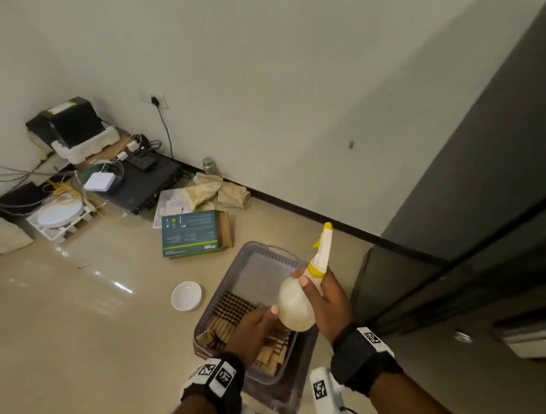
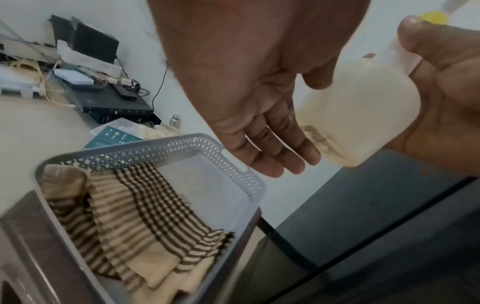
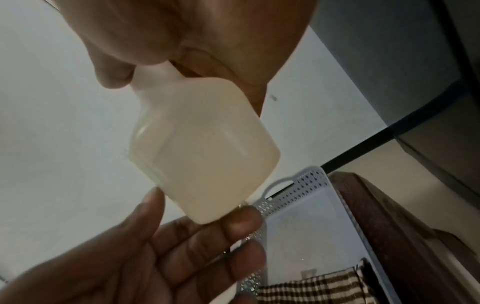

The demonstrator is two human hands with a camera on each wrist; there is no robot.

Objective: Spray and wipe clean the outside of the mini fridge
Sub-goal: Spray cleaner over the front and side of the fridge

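— So, where is the spray bottle (image 1: 296, 303)?

— Up in the right hand (image 1: 327, 301), over the grey basket (image 1: 269, 254). Its fingers (image 1: 304, 282) are clamped round the neck below the yellow collar, nozzle tilted toward one o'clock.

— And the left hand (image 1: 253, 331)?

— Just beside the bottle's base, at its seven o'clock. Its fingers (image 2: 272, 144) are straight and close together, holding nothing; one fingertip touches the bottle's lower edge.

— The cloth?

— The checked cloth (image 2: 145, 222) lies crumpled in the near end of the basket, and the far end shows bare floor of the basket.

— The fridge?

— The dark fridge (image 1: 483, 182) stands at three o'clock, against the white wall (image 1: 260, 82).

— Anything else?

— A white bowl (image 1: 186, 295) sits on the floor at nine o'clock of the basket, and a teal box (image 1: 190, 233) lies beyond at eleven.
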